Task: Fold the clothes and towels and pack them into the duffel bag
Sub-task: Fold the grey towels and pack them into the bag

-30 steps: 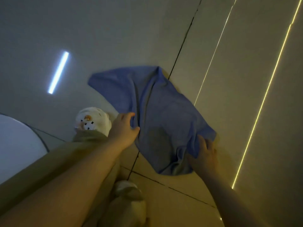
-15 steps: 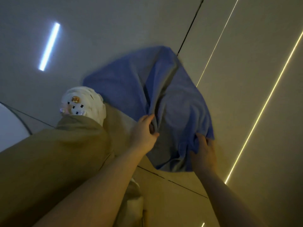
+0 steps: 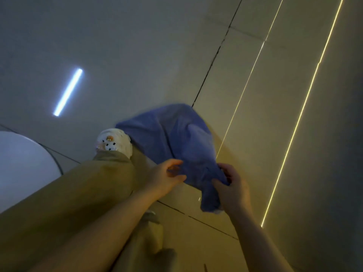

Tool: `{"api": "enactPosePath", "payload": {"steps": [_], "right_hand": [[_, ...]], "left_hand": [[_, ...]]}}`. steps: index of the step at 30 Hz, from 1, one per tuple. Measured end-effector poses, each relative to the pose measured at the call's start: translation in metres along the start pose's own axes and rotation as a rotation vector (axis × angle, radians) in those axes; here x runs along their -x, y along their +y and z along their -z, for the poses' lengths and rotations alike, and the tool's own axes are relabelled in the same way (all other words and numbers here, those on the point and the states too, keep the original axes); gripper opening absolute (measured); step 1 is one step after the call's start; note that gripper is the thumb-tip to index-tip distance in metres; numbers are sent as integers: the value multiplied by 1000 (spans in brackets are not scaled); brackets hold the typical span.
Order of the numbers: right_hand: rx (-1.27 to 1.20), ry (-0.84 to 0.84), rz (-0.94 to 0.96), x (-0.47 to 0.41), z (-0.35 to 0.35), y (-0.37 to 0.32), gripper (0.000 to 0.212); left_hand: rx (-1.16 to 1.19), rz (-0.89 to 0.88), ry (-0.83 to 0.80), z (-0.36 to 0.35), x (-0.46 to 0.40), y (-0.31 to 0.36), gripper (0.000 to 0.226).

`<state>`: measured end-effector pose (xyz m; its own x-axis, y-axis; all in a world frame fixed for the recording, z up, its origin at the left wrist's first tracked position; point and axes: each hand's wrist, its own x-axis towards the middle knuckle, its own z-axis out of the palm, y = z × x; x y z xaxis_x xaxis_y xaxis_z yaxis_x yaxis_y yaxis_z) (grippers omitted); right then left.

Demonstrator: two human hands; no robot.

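A blue towel (image 3: 176,138) hangs in front of me over the tiled floor, bunched and creased, its far part spread out. My left hand (image 3: 165,179) holds the towel's near left edge between thumb and curled fingers. My right hand (image 3: 232,188) grips a gathered fold at the near right, and a loose tail of cloth hangs below it. The two hands are close together. No duffel bag is in view.
My khaki trouser leg (image 3: 82,193) and white shoe (image 3: 115,142) sit just left of the towel. A white rounded object (image 3: 21,165) fills the left edge. Reflected light strips (image 3: 67,92) and dark joints cross the glossy floor (image 3: 137,55).
My hands have drawn closer together, gathering the towel's near edge into a bunch. The spread cloth has narrowed and sunk lower in view, and my leg has stepped forward.
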<state>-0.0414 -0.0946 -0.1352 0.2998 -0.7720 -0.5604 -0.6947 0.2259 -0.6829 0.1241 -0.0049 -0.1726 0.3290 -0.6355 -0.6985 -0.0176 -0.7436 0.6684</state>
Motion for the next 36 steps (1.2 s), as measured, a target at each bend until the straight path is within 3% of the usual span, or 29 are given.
{"api": "enactPosePath", "payload": {"steps": [7,14,20,23,26,31,36], "right_hand": [[-37,30,261,62,60,-81,43],[-243,127,608,145,149,-183,23],[-388,149,819,214,208,-254,39],[-489,215,922,252,219,-293,26],[-600,214,1041,295,218,-335,23],[-617,80,1255,383,206,-408,31],[-619,-87,1466,482,159,-470,31]], "left_hand": [[-193,-486,17,18,61,107,45],[-192,-491,39,47,162,202,15],[-116,-688,210,90,278,271,11],[3,-745,306,119,342,312,19],[-21,-858,433,156,420,351,21],[-209,-1011,631,220,567,373,23],[-292,-1072,910,269,701,335,26]]}}
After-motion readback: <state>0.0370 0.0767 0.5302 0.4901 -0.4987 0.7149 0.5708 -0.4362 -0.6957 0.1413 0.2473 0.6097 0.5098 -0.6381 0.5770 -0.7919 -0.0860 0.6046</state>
